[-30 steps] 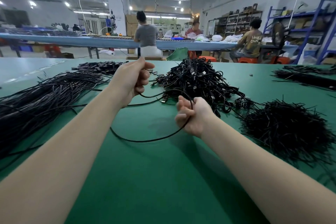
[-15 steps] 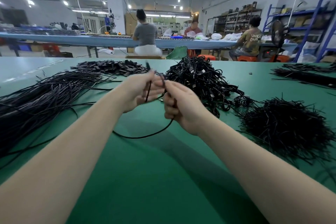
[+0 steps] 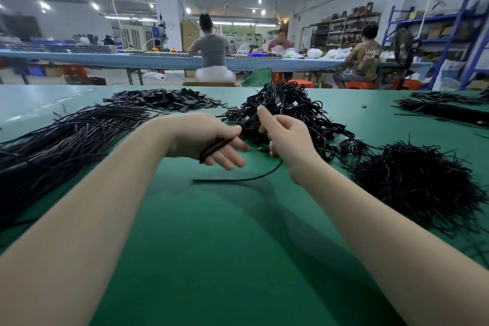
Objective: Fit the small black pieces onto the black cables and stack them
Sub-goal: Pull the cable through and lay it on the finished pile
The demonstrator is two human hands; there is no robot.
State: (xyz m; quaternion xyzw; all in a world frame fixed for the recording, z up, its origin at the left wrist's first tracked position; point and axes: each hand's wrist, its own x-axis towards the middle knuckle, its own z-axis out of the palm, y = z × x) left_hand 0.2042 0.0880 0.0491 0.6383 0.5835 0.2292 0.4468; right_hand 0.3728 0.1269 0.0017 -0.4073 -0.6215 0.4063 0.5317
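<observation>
My left hand is over the green table, fingers stretched out, with a black cable looped round them; the thumb presses the loops. My right hand sits just to its right and grips the same cable, index finger pointing up. The cable's loose tail lies curved on the table below both hands. A heap of small black pieces lies at the back left. Behind my hands is a tangled pile of coiled cables.
A long bundle of straight black cables fills the left side. A bristly heap of short black strands lies at the right, and another cable bundle at the far right. Several people sit at a blue table beyond.
My hands came together, then parted a little. The cable's wide loop on the table has shrunk to a short tail, and loops now sit round my left fingers.
</observation>
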